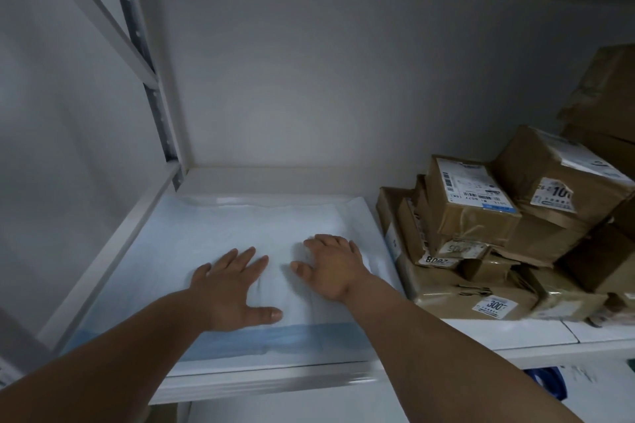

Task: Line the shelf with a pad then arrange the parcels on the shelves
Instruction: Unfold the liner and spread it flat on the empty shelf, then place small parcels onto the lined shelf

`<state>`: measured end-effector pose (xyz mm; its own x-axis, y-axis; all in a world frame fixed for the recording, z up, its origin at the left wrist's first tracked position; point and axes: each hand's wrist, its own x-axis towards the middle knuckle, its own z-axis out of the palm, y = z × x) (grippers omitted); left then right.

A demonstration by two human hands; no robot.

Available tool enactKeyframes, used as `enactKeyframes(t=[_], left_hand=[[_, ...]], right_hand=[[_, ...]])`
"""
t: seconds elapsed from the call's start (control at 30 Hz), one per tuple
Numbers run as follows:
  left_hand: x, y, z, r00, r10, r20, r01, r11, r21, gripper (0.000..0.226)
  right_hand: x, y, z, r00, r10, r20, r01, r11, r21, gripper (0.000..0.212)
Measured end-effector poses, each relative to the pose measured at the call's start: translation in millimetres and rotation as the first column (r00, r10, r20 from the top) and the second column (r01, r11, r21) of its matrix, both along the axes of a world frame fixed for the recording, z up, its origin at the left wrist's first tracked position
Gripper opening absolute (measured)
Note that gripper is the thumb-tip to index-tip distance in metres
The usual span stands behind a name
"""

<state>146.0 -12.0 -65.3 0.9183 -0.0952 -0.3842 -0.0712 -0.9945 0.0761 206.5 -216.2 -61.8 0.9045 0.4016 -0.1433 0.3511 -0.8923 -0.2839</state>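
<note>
- Two bare forearms reach in from the near edge of the view, one from the lower left and one from the lower right, both stretched out over the shelf (508,336).
- The left hand (237,288) lies flat on the pad (165,251), palm down, fingers straight and spread, thumb pointing right along the pad's near side; it grips nothing.
- The right hand (331,264) rests just to the right of it, palm down on the pad with its fingers pressed to the surface and slightly bent at the knuckles, thumb pointing left; it holds nothing either. The two hands are near each other but apart.
- The pad is pale blue with a darker blue band along its near edge. It covers the left part of the shelf, from the front lip back almost to the rear wall, and shows soft wrinkles around the hands.
- To the right of the pad, on the same shelf, sits a heap of brown parcels (498,237) wrapped in tape, stacked on one another and bearing white labels with printed numbers and barcodes. The nearest parcels lie just beside the pad's right edge.
- At the far left, a grey perforated upright (151,93) of the rack rises to the shelf above.
</note>
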Motion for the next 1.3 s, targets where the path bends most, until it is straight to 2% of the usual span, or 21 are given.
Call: enactKeyframes(t=[0.23,0.27,0.37,0.43,0.53,0.67,0.8,0.93,1.0,1.2,1.3], left_hand=[[9.7,-32.6,12.7,0.999,0.045,0.002,-0.044,0.992,-0.118,0.147],[11.0,-38.0,14.4,0.998,0.061,0.013,-0.058,0.988,-0.146,0.141],[13.5,-58.4,18.2,0.987,0.126,0.098,-0.1,0.965,-0.241,0.097],[16.1,-71.6,20.2,0.969,0.186,0.161,-0.125,0.936,-0.328,0.083],[20.2,-93.6,28.9,0.938,0.285,0.198,-0.15,0.848,-0.509,0.071],[21.0,-123.4,49.9,0.888,0.417,0.196,-0.163,0.681,-0.714,0.05],[25.6,-146.2,64.5,0.835,0.528,0.155,-0.183,0.531,-0.827,0.036],[23.2,-171.2,81.0,0.836,0.54,0.099,-0.147,0.393,-0.908,0.018],[22.5,-183.0,88.4,0.849,0.52,0.095,-0.128,0.377,-0.917,0.018],[17.4,-210.2,105.4,0.89,0.44,0.123,-0.083,0.419,-0.904,0.028],[13.3,-220.1,108.5,0.905,0.409,0.116,-0.063,0.398,-0.915,0.018]], right_hand=[[-3.6,-8.7,29.2,0.997,-0.036,0.064,0.026,0.987,0.156,0.054],[-4.4,-11.3,32.7,0.996,-0.041,0.073,0.027,0.983,0.184,0.052],[-7.7,-23.7,43.7,0.995,-0.057,0.08,0.034,0.962,0.269,0.043],[-9.8,-32.4,53.7,0.997,-0.06,0.058,0.038,0.945,0.324,0.038],[-13.3,-44.4,73.7,0.998,-0.021,0.051,0.0,0.925,0.381,0.033],[-25.3,-58.8,105.3,0.995,0.024,0.101,-0.068,0.885,0.46,0.032],[-39.9,-74.8,126.5,0.985,0.022,0.171,-0.112,0.833,0.542,0.028],[-49.4,-92.1,139.2,0.965,0.008,0.262,-0.156,0.821,0.55,0.026],[-52.8,-102.2,145.0,0.949,-0.031,0.312,-0.159,0.811,0.562,0.024],[-62.5,-132.6,157.1,0.864,-0.247,0.439,-0.107,0.762,0.639,0.02],[-66.9,-145.6,156.8,0.828,-0.341,0.444,-0.055,0.74,0.67,0.02]])
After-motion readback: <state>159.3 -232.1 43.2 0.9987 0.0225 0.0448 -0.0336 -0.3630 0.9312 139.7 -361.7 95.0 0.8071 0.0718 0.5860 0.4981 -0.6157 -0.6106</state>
